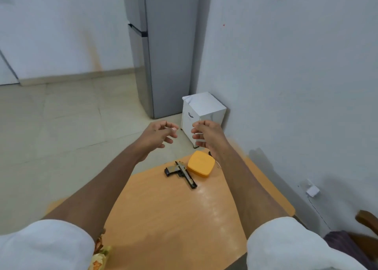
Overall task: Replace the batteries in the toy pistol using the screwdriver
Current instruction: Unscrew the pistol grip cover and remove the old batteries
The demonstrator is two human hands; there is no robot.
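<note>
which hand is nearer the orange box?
Right. The right hand hangs in the air just beyond the orange box, its wrist passing right beside the box. The left hand is raised further to the left, beyond the toy pistol.

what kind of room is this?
Likely a home kitchen or dining corner: a tall grey fridge against the wall, a tiled floor, and a small orange table holding the toy pistol.

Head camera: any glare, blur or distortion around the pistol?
Head view: soft glare streaks the table just near of the toy pistol; the pistol is small and soft; wide-angle stretch swells the forearms; both hands, left hand and right hand, are slightly blurred.
</note>
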